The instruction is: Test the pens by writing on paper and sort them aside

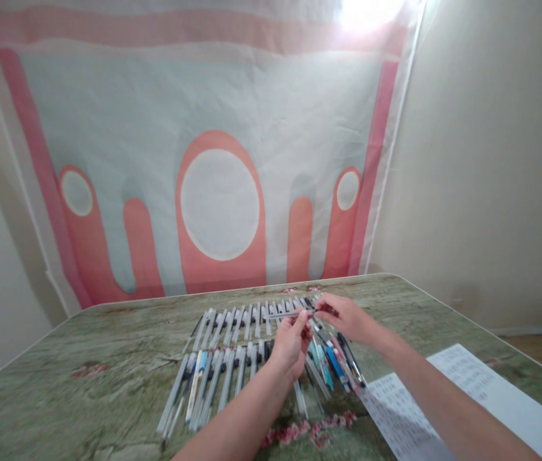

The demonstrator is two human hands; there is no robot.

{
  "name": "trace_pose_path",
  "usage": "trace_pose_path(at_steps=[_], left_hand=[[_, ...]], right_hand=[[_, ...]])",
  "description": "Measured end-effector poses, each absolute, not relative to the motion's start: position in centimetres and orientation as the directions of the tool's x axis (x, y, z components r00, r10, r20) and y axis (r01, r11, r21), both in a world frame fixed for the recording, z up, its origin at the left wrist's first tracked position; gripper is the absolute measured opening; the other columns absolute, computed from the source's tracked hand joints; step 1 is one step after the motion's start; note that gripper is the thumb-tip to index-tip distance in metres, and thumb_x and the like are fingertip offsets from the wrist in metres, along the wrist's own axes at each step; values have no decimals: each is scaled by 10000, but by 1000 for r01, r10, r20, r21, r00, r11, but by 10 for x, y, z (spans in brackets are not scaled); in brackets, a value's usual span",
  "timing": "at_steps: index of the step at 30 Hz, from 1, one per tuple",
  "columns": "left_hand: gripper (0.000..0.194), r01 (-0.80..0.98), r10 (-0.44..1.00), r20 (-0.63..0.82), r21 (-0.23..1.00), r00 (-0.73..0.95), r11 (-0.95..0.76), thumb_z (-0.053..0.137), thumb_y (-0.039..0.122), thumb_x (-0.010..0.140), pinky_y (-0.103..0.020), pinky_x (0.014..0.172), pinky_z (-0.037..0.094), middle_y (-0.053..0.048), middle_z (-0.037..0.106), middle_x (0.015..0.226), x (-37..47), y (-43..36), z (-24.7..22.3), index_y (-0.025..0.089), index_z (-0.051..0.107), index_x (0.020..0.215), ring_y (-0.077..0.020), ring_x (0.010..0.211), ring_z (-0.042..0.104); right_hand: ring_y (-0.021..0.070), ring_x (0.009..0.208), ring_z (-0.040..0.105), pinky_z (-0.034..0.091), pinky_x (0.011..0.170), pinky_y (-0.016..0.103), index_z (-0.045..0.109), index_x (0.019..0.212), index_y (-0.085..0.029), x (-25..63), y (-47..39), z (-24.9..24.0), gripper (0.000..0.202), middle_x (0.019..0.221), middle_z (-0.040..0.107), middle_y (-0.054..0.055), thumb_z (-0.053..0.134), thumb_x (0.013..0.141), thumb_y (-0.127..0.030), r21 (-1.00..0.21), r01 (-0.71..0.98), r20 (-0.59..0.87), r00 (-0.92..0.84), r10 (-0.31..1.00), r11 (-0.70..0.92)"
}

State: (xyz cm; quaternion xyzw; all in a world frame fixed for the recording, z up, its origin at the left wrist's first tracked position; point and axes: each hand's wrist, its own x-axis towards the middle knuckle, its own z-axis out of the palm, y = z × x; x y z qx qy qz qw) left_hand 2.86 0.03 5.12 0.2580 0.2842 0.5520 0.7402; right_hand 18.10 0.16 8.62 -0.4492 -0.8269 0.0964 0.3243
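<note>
Above the rows of pens, my left hand (291,349) pinches a slim pen (281,314) with a clear, greyish barrel, held nearly level. At the dark right end of that pen, the fingers of my right hand (343,315) are closed together; the exact contact is too small to make out. Below my hands lie two rows of pens, a far row (237,323) and a near row (211,384), mostly clear barrels with dark parts. Several coloured pens (333,365), blue, teal, pink and black, lie at the right end of the near row. My left forearm hides part of this row.
Sheets of paper with writing (396,403) lie at the right, partly under my right forearm. A wood-patterned cloth with pink blossoms covers the table (83,397). Behind its far edge hangs a pink and grey printed backdrop (218,96).
</note>
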Motion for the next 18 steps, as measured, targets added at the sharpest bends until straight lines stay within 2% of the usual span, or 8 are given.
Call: trace_pose_path(at_steps=[5,10,14,18], left_hand=[[272,-660,961,-137,703,240,265,666,203,656,-121,459,357,7,558,725,29,1,50,144,507,869,-13,504,447],[274,-657,959,-131,704,252,269,671,214,653,-124,462,358,22,539,671,29,1,50,146,519,871,-14,492,440],[260,-659,958,-142,700,249,275,675,215,648,-128,456,360,11,556,695,28,1,51,143,515,839,-14,485,439],[244,-664,955,-145,691,259,285,675,220,650,-126,452,362,5,565,700,27,1,52,137,515,814,-12,480,439]], right_hand=[[113,577,475,339,566,228,507,647,-168,180,3,84,354,599,532,0,318,871,-368,-422,724,383,-403,831,545],[115,610,483,343,551,215,498,804,-171,180,4,81,242,690,551,2,441,813,-406,-460,691,397,-401,826,557],[109,599,455,328,561,216,495,717,-173,180,3,82,279,645,514,-8,375,848,-388,-407,691,411,-446,795,597],[96,551,422,310,542,213,460,628,-168,180,4,80,355,580,473,-22,323,868,-391,-416,691,386,-454,803,591]])
